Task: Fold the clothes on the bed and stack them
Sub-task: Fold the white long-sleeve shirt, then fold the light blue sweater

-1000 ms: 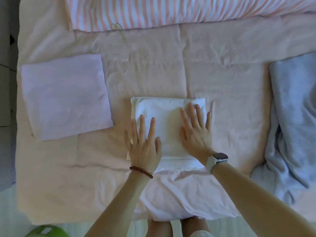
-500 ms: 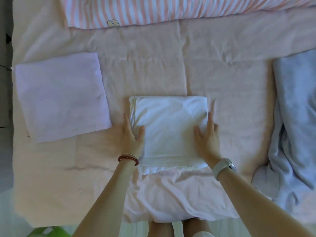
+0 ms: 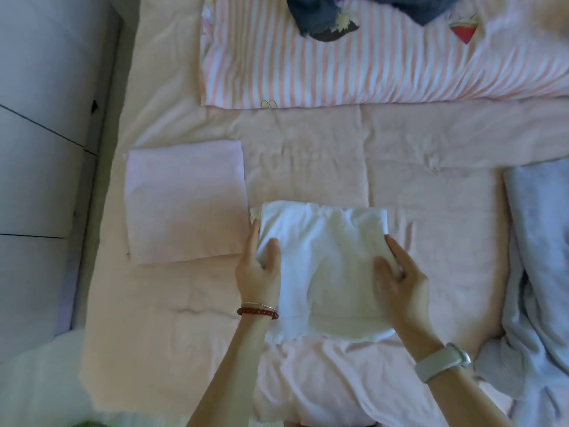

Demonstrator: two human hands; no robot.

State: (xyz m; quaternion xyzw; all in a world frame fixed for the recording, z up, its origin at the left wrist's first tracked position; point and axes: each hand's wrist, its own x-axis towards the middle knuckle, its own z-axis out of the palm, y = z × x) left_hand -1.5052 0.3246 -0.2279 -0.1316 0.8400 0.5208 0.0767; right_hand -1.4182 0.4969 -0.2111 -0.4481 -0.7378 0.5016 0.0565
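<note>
Two hands (image 3: 329, 272) on one white garment (image 3: 323, 257)

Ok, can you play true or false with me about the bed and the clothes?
1. Both hands hold the white folded garment. True: the left hand and right hand grip its sides.
2. The pink folded garment lies to the right of the white one. False: it lies to the left.
3. A grey-blue cloth lies crumpled at the right edge of the bed. True.
4. The watch is on the left wrist. False: it is on the right wrist; the left wears bracelets.
5. The striped bedding is green. False: it is pink and white.
</note>
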